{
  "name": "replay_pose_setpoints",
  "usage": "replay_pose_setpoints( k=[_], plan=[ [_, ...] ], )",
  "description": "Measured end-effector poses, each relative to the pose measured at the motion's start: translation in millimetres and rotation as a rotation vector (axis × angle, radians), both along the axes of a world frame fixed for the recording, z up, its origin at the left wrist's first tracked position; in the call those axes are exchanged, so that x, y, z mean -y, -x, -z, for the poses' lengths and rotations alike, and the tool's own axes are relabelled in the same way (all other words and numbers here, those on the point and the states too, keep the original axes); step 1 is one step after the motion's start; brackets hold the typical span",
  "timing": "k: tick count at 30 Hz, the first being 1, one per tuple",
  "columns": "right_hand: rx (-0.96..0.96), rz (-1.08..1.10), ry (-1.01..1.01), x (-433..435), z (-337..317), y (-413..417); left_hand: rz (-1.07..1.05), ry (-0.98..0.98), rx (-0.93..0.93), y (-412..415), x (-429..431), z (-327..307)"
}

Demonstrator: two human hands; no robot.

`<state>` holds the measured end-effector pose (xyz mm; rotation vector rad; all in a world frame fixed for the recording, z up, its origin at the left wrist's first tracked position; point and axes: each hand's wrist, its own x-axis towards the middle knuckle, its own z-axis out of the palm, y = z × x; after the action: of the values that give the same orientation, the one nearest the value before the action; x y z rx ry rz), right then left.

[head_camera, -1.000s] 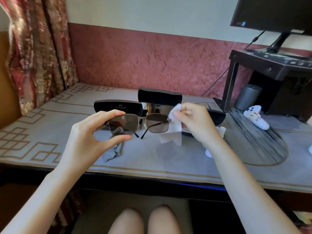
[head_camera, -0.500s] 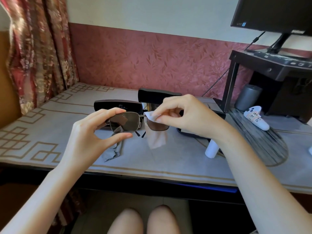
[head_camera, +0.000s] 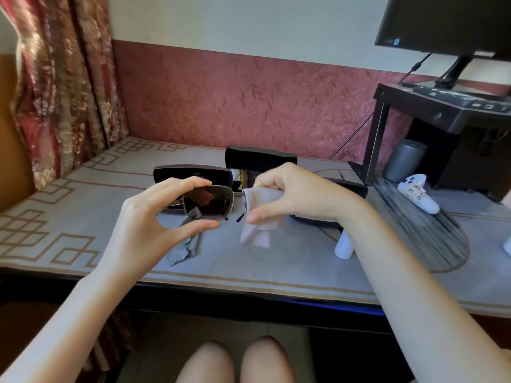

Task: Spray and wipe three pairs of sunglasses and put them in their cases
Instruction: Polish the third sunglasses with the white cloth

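Note:
My left hand (head_camera: 143, 219) pinches the left lens of a pair of metal-framed sunglasses (head_camera: 208, 202) between thumb and fingers, holding it above the table. My right hand (head_camera: 290, 193) presses a white cloth (head_camera: 258, 217) around the right lens, which the cloth hides. Behind the hands stand a dark case (head_camera: 177, 172) at the left and an open black case (head_camera: 260, 157) in the middle. A third dark case (head_camera: 351, 186) shows past my right wrist. A white spray bottle (head_camera: 343, 247) stands by my right forearm.
A grey cloth (head_camera: 184, 250) lies crumpled on the table mat (head_camera: 83, 217) under my left hand. At the right are a white game controller (head_camera: 417, 193), a grey cylinder (head_camera: 405, 160), a black stand (head_camera: 442, 111) and a monitor (head_camera: 448, 20). A curtain (head_camera: 60, 78) hangs at the left.
My right hand has come in from the right lens's outer edge and folded the white cloth over that lens. My left hand keeps its hold on the left lens.

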<state>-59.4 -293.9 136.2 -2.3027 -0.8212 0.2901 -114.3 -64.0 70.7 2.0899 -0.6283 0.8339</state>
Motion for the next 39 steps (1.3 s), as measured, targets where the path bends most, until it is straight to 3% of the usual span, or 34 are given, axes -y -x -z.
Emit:
replay_pose_setpoints(
  k=[11, 20, 26, 32, 39],
  plan=[
    [-0.047, -0.064, -0.228, -0.3, 8.9, 7.1, 0.014, -0.031, -0.041, 6.1, 2.8, -3.8],
    [-0.055, -0.047, -0.172, 5.6, 8.9, 16.5, -0.026, -0.187, 0.002, 10.8, 7.4, -8.3],
    [-0.007, -0.027, -0.286, -2.9, 10.2, 18.5, -0.01, -0.147, 0.004, 13.9, 10.4, -7.5],
    [0.022, -0.007, -0.242, 2.1, 17.5, 12.7, -0.012, -0.138, -0.02, 13.4, 9.6, -8.4],
    [-0.096, -0.061, -0.301, 21.9, 17.1, 11.0, -0.014, -0.133, -0.012, 10.1, 6.9, -5.2]
  ],
)
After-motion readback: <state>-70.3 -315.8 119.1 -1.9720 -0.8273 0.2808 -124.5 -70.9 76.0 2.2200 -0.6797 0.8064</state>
